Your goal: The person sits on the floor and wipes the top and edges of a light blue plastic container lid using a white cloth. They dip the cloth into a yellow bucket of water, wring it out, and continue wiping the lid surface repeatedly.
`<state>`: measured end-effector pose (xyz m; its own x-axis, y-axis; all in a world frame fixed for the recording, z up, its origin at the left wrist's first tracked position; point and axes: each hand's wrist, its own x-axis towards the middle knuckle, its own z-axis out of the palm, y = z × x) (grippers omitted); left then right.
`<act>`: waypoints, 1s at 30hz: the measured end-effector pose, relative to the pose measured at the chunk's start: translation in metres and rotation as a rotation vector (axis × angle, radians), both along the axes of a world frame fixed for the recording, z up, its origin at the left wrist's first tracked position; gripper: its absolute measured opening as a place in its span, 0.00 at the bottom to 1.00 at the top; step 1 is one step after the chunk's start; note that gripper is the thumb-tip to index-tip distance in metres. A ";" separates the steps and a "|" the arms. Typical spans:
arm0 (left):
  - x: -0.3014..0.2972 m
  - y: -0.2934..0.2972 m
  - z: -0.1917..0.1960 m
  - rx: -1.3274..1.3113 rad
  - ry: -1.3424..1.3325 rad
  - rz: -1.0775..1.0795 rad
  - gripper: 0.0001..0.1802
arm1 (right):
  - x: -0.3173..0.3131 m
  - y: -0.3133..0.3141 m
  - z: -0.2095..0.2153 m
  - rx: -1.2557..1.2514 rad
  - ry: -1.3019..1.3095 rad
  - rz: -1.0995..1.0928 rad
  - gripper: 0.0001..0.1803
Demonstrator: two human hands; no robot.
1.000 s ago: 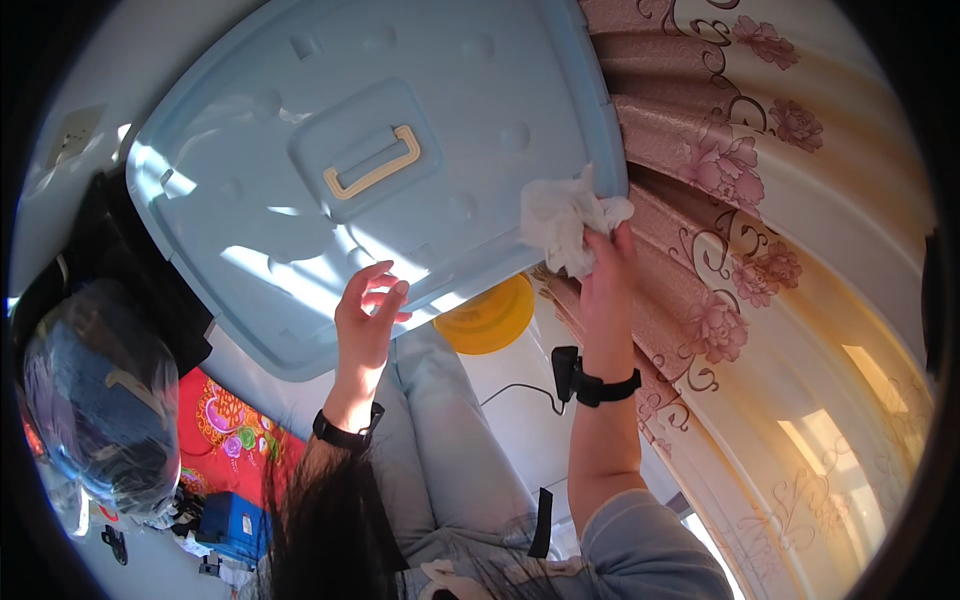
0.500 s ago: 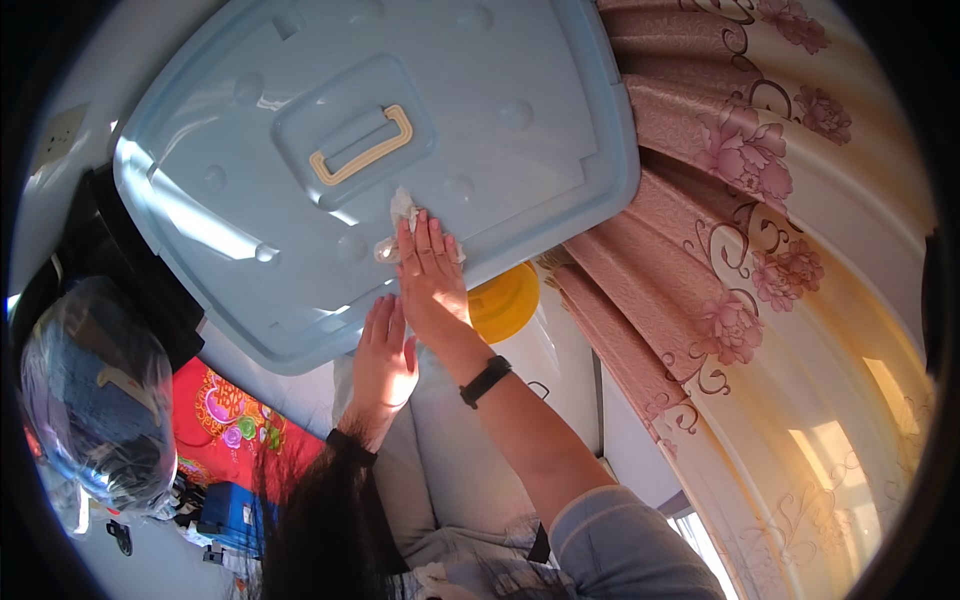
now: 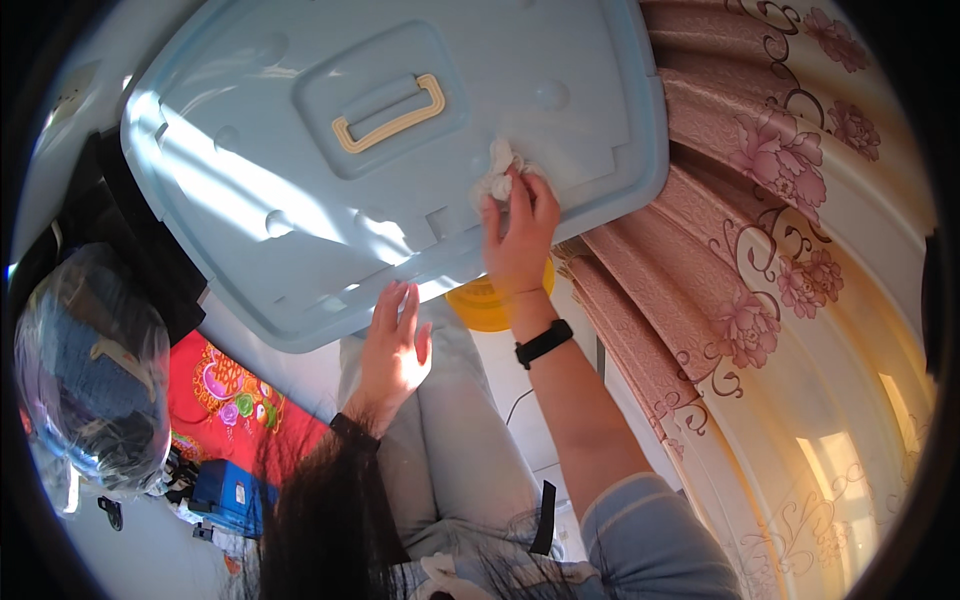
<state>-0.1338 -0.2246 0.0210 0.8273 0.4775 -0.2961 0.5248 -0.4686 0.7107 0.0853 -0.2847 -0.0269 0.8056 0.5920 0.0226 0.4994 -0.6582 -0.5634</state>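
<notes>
A light blue plastic lid of a large storage box fills the upper middle, with a cream handle set in its recess. My right hand presses a crumpled white tissue onto the lid's right part, its fingers bent over the tissue. My left hand is at the near edge of the lid, fingers stretched out and holding nothing. Its fingertips reach the lid's rim; whether they press on it I cannot tell. Sunlight falls in bright patches across the lid and my left hand.
Pink and cream flowered curtains hang close on the right. Beneath the lid's near edge a yellow round object shows in part. To the left are a clear plastic bag of dark cloth, a red patterned cloth and a blue box.
My right hand has slid the tissue to the right across the lid, and its fingers are now more bent. The left hand stays near the lid's front edge.
</notes>
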 end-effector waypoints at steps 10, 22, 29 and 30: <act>-0.011 0.014 0.008 0.156 -0.003 0.025 0.26 | -0.054 0.004 0.032 0.289 0.822 -0.160 0.19; 0.005 0.001 0.008 0.145 -0.032 0.005 0.25 | 0.010 0.037 -0.005 0.205 0.159 0.244 0.14; 0.000 0.009 0.012 0.138 -0.057 0.067 0.25 | 0.066 0.048 0.018 0.123 0.114 -0.156 0.14; 0.000 0.008 0.011 0.134 -0.074 0.088 0.24 | 0.070 0.049 0.015 0.174 0.181 -0.272 0.15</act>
<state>-0.1341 -0.2166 0.0324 0.7980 0.5798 -0.1646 0.5163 -0.5168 0.6829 0.1555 -0.2353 -0.0117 0.9331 0.3556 -0.0529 0.2018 -0.6398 -0.7416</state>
